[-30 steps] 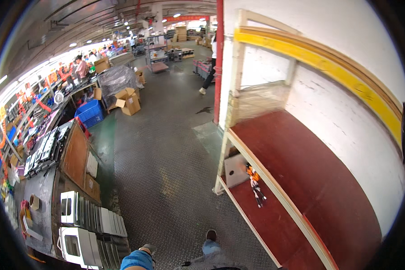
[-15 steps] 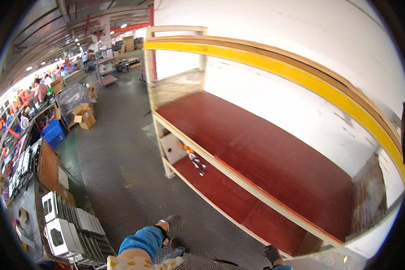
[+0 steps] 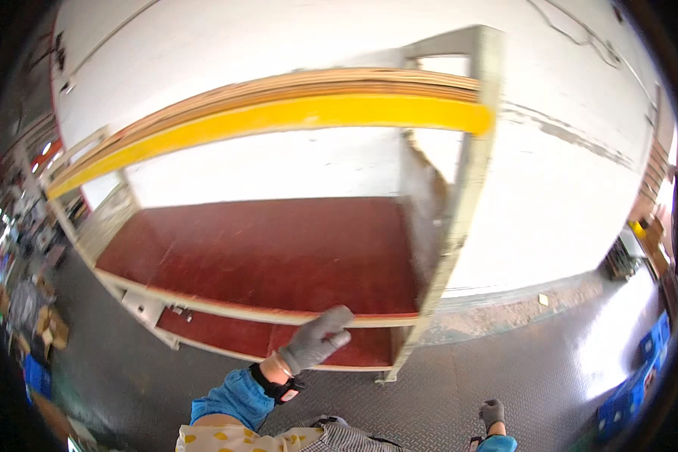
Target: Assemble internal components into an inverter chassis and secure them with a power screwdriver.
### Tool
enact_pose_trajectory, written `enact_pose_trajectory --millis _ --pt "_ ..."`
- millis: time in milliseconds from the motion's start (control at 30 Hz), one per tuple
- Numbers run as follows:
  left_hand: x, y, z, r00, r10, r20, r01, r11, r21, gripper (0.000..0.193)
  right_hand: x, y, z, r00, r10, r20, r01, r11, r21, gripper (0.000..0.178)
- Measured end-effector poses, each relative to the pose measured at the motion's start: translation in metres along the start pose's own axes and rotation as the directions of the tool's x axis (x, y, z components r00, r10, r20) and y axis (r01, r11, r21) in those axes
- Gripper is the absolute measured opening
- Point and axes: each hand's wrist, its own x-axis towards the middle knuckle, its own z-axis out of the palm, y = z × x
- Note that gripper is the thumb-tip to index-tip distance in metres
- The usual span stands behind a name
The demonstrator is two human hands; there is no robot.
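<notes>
My left hand (image 3: 316, 343), in a grey glove, is raised in front of the rack's lower shelves. Its fingers reach forward with the thumb apart, and nothing shows in it. From this view it overlaps the front edge of the red-brown middle shelf (image 3: 279, 252); I cannot tell whether it touches. A black band circles that wrist below a blue sleeve. Low at the right, above the floor, is my gloved right hand (image 3: 493, 413). It looks small and foreshortened, its fingers hard to make out, and nothing is visible in it.
The rack has a yellow top beam (image 3: 316, 113) with stacked boards above, and a pale upright (image 3: 459, 203) at its right end. Small items (image 3: 179, 311) lie at the bottom shelf's left. Blue crates (image 3: 621, 407) line the right side. A cardboard box (image 3: 53, 328) stands far left.
My view has swung right, bringing the rack's right end and the blue crates into sight. The left hand has risen from low near the floor to before the shelves.
</notes>
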Motion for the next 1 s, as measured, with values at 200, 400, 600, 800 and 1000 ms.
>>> enact_pose_trajectory --millis 200,400,600,800,1000 --pt "0.116 0.039 0.073 0.987 -0.148 0.056 0.157 0.872 -0.463 0.074 0.087 -0.105 -0.058 0.942 -0.175 0.285 0.134 0.978 0.158 0.025" --pt "0.209 0.071 0.13 0.976 0.04 0.212 0.008 0.976 -0.219 0.107 0.237 -0.327 -0.105 0.752 -0.615 0.238 0.65 0.752 -0.11 0.037" --pt "0.226 0.106 0.213 0.982 -0.176 0.065 0.177 0.984 -0.002 0.114 0.326 -0.497 -0.118 0.367 -0.842 0.396 0.926 0.291 -0.238 0.028" --pt "0.221 0.134 0.267 0.938 -0.342 -0.063 0.279 0.848 -0.45 0.099 0.391 -0.633 -0.092 -0.076 -0.911 0.406 0.997 -0.08 0.009 0.031" --pt "0.272 0.168 0.347 0.743 -0.447 -0.499 0.103 0.812 -0.574 0.096 0.464 -0.771 -0.05 -0.052 -0.998 0.021 0.817 -0.031 0.575 0.034"
